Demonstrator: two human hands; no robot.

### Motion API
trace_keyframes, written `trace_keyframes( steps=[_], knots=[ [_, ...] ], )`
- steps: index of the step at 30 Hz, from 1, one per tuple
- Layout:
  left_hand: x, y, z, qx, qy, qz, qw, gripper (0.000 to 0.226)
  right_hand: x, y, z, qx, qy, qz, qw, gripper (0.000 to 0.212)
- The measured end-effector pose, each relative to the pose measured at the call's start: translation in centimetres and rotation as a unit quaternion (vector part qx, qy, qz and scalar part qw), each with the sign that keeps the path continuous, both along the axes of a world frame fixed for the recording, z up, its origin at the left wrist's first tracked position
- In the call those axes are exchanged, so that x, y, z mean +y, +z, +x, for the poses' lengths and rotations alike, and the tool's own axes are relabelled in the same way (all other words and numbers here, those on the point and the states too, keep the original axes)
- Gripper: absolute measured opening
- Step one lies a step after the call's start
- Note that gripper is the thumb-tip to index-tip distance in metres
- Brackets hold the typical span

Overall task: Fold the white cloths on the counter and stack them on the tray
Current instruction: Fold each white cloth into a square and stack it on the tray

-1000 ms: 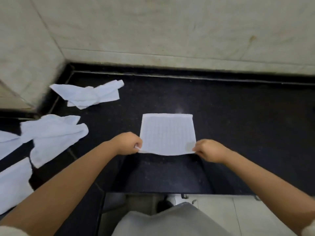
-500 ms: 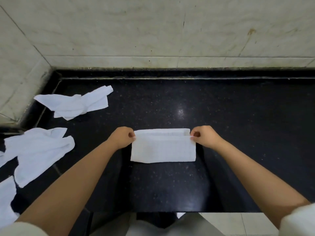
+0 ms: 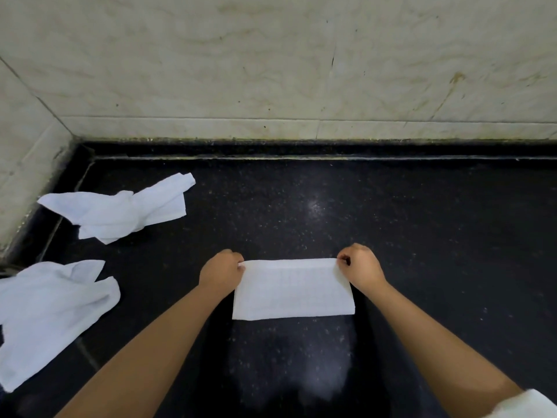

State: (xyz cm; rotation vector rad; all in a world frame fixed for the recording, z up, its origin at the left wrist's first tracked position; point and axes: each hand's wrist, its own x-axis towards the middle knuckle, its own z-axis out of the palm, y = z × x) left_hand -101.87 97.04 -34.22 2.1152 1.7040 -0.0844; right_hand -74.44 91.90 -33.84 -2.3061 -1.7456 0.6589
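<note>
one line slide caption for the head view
Both hands pinch a half-folded white cloth on the black speckled counter.

Dim, soft overhead light; glare speckles the black counter (image 3: 422, 236); edges bow.

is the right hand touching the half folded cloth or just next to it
Touching. The head view shows the right hand with curled fingers pinching the far right corner of the folded cloth on the counter.

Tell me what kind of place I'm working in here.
Likely a kitchen or utility counter: a black speckled stone counter, a marble-tiled wall behind it, and crumpled white cloths awaiting folding.
</note>
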Motion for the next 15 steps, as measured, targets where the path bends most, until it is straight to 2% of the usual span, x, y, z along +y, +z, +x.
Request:
trace_keyframes(
  steps=[4, 7, 9, 11, 13, 15],
  knots=[
    [-0.6, -0.6, -0.2, 0.071, -0.061, 0.042, 0.995, 0.027, -0.6, -0.3, -0.3, -0.037, 0.041, -0.014, 0.998, 0.036],
    [-1.1, -0.2, 0.1, 0.119, -0.117, 0.068, 0.984, 0.014, -0.9, -0.2, -0.7, -0.074, 0.065, -0.021, 0.995, 0.04],
    [-1.1, -0.4, 0.3, 0.143, -0.134, 0.072, 0.978, 0.021, -0.8, -0.1, -1.0, -0.079, 0.057, -0.026, 0.995, 0.04],
    [-1.1, 0.0, 0.6, 0.139, -0.142, 0.097, 0.975, 0.031, -0.4, 0.0, -1.2, -0.077, 0.05, -0.036, 0.995, 0.04],
    [-1.3, 0.6, 1.1, 0.135, -0.124, 0.056, 0.981, 0.014, -0.2, 0.1, -1.2, -0.084, 0.055, -0.047, 0.994, 0.038],
    [-1.2, -0.5, 1.2, 0.144, -0.095, 0.055, 0.983, 0.022, -0.2, 0.4, -1.2, -0.085, 0.059, -0.05, 0.993, 0.035]
  ],
)
